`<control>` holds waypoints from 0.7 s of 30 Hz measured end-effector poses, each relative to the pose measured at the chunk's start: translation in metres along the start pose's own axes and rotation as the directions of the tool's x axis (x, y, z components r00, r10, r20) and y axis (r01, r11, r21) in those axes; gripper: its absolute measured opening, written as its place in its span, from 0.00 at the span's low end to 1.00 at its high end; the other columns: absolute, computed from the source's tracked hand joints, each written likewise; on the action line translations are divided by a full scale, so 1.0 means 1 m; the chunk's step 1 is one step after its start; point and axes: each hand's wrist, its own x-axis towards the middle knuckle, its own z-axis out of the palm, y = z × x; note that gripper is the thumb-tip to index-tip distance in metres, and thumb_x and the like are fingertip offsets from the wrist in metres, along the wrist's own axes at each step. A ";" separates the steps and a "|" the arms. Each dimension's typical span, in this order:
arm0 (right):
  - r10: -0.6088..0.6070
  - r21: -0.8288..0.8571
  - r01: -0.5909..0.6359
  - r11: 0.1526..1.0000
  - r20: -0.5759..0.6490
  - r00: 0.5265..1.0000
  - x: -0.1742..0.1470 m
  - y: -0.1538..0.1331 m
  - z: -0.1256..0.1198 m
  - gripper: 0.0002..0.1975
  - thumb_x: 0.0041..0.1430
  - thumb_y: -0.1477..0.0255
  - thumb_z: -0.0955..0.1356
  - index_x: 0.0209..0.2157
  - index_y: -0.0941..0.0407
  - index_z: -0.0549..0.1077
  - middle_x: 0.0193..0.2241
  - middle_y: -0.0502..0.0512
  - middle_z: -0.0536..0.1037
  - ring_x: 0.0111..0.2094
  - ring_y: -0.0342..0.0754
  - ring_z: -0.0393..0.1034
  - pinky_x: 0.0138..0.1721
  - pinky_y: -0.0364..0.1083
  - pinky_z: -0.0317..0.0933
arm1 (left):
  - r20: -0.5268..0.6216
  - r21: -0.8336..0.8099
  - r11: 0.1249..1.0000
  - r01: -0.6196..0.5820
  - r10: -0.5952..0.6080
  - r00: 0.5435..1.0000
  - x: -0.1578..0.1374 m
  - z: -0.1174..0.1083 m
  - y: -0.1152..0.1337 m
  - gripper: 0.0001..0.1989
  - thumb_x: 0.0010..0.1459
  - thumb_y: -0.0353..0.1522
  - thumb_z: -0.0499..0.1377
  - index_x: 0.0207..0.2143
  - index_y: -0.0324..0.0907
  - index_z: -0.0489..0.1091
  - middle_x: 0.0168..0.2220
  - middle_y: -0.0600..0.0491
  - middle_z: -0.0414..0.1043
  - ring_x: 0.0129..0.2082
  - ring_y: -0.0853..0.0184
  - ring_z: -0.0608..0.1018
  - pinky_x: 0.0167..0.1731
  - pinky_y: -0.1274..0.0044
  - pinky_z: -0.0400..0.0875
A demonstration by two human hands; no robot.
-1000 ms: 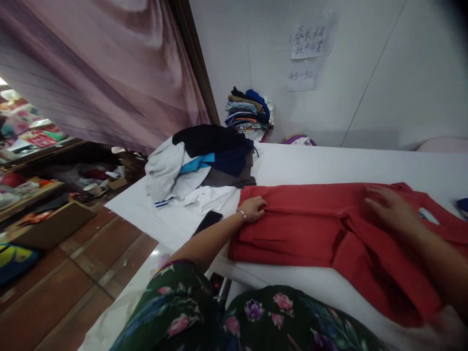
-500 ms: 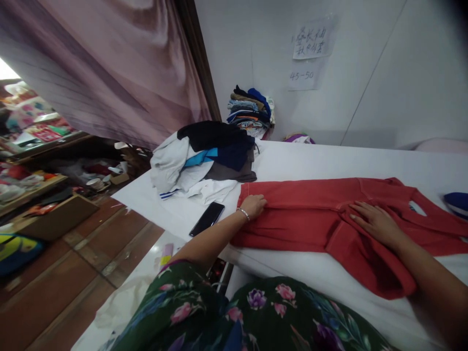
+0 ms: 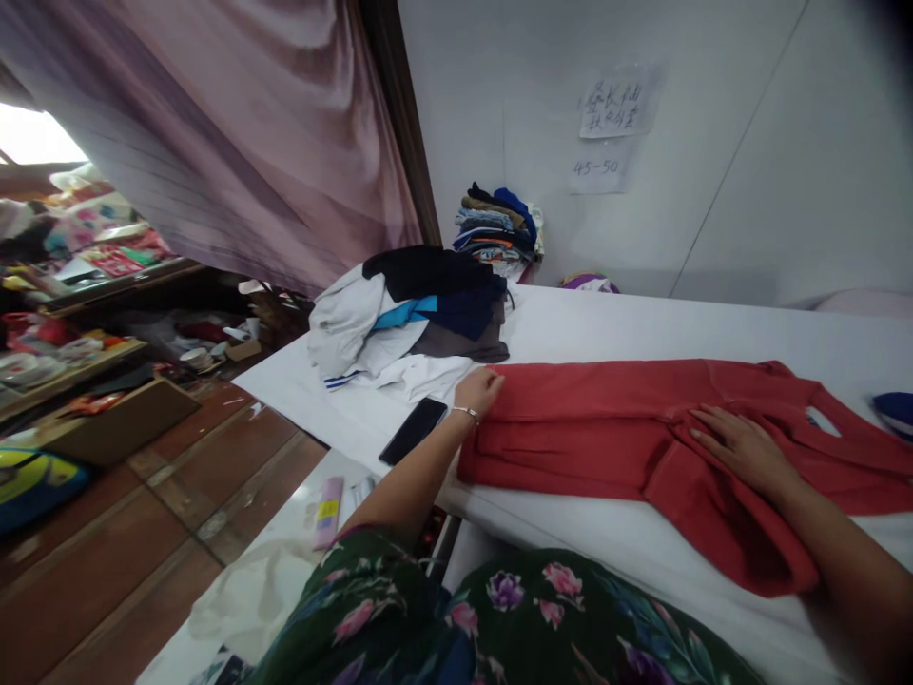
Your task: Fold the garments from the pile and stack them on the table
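Note:
A red long-sleeved top point(image 3: 592, 419) lies lengthwise on the white table, its neck opening to the right and its hem to the left. One sleeve point(image 3: 742, 542) is folded over and hangs toward me at the front edge. My left hand point(image 3: 479, 390), with a bracelet at the wrist, has its fingers closed at the far corner of the hem. My right hand point(image 3: 742, 445) lies flat on the top near the sleeve's shoulder, fingers stretched out. Just left of the hem, partly behind my left forearm, is a black phone point(image 3: 414, 428).
A loose heap of clothes point(image 3: 428, 304) is behind my left hand on the table point(image 3: 713, 328). Against the wall stands a stack of folded clothes point(image 3: 495, 228). A dark blue item point(image 3: 895, 414) sits at the right. A pinkish curtain point(image 3: 285, 124) hangs at the left.
My left hand has slid left and slightly away, from on top of the fabric to the hem's far corner. My right hand stays on the top. The camera view has shifted slightly.

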 end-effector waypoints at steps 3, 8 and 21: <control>-0.014 -0.003 0.014 1.000 -0.012 1.000 0.000 0.000 0.001 0.31 0.61 0.53 0.53 0.54 0.57 0.71 0.58 0.63 0.68 0.60 0.59 0.60 0.58 0.59 0.55 | 0.009 0.028 0.977 0.210 -0.210 0.978 0.016 -0.008 -0.014 0.24 0.64 0.46 0.45 0.39 0.41 0.74 0.42 0.45 0.77 0.43 0.61 0.76 0.40 0.74 0.66; 0.000 -0.001 0.000 1.000 0.009 1.000 0.001 -0.003 -0.004 0.31 0.61 0.54 0.54 0.54 0.57 0.71 0.58 0.65 0.67 0.59 0.59 0.60 0.58 0.57 0.55 | 0.086 0.054 0.969 0.243 -0.247 0.965 0.026 0.006 -0.012 0.27 0.58 0.52 0.51 0.43 0.38 0.72 0.44 0.41 0.77 0.44 0.57 0.78 0.38 0.73 0.68; 0.031 0.129 -0.025 0.991 -0.042 0.999 -0.002 -0.030 -0.022 0.25 0.62 0.58 0.59 0.53 0.57 0.71 0.56 0.63 0.70 0.58 0.57 0.62 0.59 0.58 0.54 | -0.028 0.216 0.955 0.204 -0.203 0.979 0.029 -0.001 -0.002 0.32 0.57 0.41 0.56 0.60 0.34 0.56 0.52 0.35 0.70 0.51 0.51 0.74 0.45 0.66 0.69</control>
